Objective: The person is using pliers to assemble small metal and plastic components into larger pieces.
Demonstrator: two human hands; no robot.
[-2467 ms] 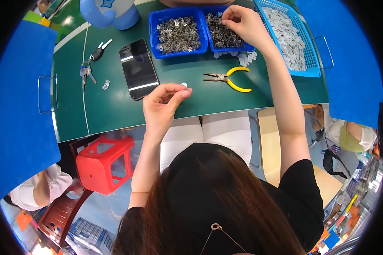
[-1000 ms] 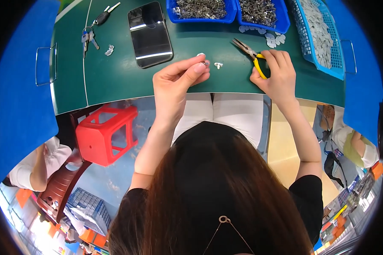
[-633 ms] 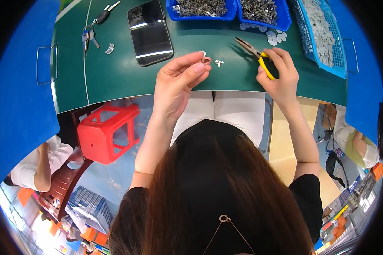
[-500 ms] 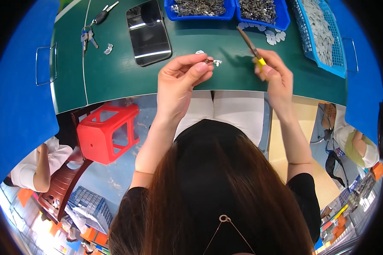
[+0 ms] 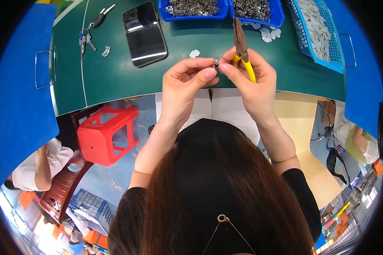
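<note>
My left hand (image 5: 181, 87) is closed, pinching a small metal part (image 5: 216, 64) between thumb and forefinger just over the table's near edge. From the other side, the thumb and fingertips of my right hand (image 5: 261, 87) meet the same part. Pliers with yellow handles (image 5: 240, 40) rest in my right hand, jaws pointing away from me. The metal part's shape is mostly covered by my fingertips. Just beyond my left hand, a flat silvery-white piece (image 5: 194, 54) lies on the green table (image 5: 106, 80).
Two blue bins (image 5: 193, 17) of small metal parts stand at the back. Loose flat pieces (image 5: 267, 35) lie by a light-blue basket (image 5: 334, 63) of similar pieces. A phone (image 5: 145, 40) and keys (image 5: 86, 38) are on the left. A red stool (image 5: 102, 142) stands below; other people are nearby.
My right hand has come left with the pliers, and its fingertips now touch the part at my left hand. The pliers' jaws have turned more upright. The flat piece now shows fully.
</note>
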